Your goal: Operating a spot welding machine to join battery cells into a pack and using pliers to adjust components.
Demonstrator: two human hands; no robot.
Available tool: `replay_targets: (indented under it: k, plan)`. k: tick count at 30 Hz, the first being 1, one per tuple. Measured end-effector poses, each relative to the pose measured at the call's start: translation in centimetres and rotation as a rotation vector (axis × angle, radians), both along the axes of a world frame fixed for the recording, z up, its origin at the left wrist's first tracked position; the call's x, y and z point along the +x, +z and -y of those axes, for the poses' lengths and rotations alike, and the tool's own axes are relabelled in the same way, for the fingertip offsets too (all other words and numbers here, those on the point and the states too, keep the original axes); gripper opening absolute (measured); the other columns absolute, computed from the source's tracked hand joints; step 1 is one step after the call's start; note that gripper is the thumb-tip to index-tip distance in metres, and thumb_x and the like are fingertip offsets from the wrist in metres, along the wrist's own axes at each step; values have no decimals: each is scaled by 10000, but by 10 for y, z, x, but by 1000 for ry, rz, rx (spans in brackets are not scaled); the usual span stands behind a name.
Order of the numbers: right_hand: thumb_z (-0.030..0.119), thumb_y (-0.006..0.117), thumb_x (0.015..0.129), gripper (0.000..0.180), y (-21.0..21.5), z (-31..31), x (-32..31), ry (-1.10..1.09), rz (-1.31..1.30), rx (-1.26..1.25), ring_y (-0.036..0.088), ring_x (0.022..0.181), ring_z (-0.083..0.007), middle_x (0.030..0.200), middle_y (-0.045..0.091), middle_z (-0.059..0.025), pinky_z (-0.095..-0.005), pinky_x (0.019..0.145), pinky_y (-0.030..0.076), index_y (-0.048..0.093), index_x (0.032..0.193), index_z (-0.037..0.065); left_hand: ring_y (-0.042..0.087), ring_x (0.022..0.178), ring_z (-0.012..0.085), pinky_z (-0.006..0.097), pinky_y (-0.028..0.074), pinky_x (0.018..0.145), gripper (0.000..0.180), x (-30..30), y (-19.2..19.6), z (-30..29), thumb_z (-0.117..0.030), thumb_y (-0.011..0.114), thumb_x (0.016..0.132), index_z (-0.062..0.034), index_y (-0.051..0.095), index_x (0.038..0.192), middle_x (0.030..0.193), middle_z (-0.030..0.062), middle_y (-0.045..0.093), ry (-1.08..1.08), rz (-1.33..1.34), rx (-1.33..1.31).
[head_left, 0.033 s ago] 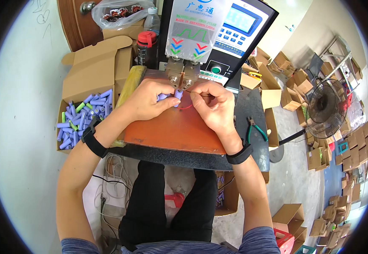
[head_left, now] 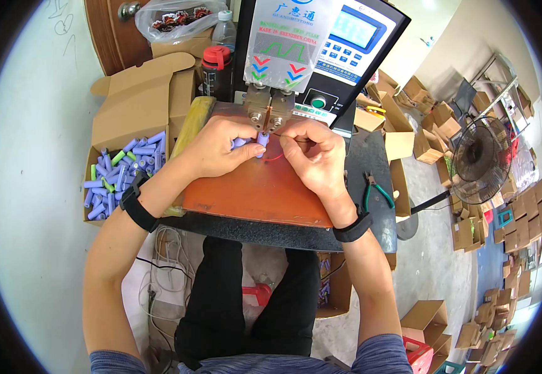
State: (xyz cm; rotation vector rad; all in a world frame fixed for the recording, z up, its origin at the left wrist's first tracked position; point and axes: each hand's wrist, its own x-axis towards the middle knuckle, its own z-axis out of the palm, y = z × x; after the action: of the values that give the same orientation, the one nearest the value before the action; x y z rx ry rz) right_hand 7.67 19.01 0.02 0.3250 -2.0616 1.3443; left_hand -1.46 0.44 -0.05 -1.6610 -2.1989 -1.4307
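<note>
Left hand point(head_left: 224, 148): thumb and forefinger pinch a purple battery cell point(head_left: 262, 144) at their tips.
Right hand point(head_left: 316, 156): fingertips closed, seemingly on a thin wire point(head_left: 278, 134).
Red wire point(head_left: 275, 159): loops between both hands; best kept slack.
Spot-welder electrodes point(head_left: 268, 117): just beyond the left fingertips; cell square, skin clear!

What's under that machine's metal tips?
A purple cylinder, touched by the left hand, over the orange board; a red wire curves beside it. More purple shows beside it, but that hand covers the rest.
</note>
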Motion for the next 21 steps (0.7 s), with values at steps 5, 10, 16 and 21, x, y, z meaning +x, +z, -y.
replay_targets:
  k: [5,10,16,21]
  plan:
    - [-16,661,739,48,-4,0,-2,32,-28,6,457,524,-42,627,575,6,-211,486,366,632,742,23,507,596,203,323,398,566,149,-1,-1,2,-167,664,828,-20,663,850,670,98,578,-31,0,21]
    - [10,651,795,26,-6,0,-3,20,-34,-125,478,576,-12,644,603,24,-189,510,374,644,771,14,489,596,177,308,392,568,148,0,-1,2,-167,665,828,-21,662,855,671,87,573,-12,66,-20]
    - [16,646,809,32,-8,-2,-4,60,45,-56,476,583,-8,649,612,24,-184,522,377,648,778,8,495,597,188,313,396,573,143,0,0,2,-159,657,828,-20,664,861,681,90,580,-26,35,-9]
    - [7,637,804,38,-6,-3,-2,55,74,-29,481,581,-10,642,611,17,-187,522,381,646,767,2,497,601,194,318,397,578,139,-1,-2,1,-153,655,826,-18,662,861,681,92,575,-39,49,15]
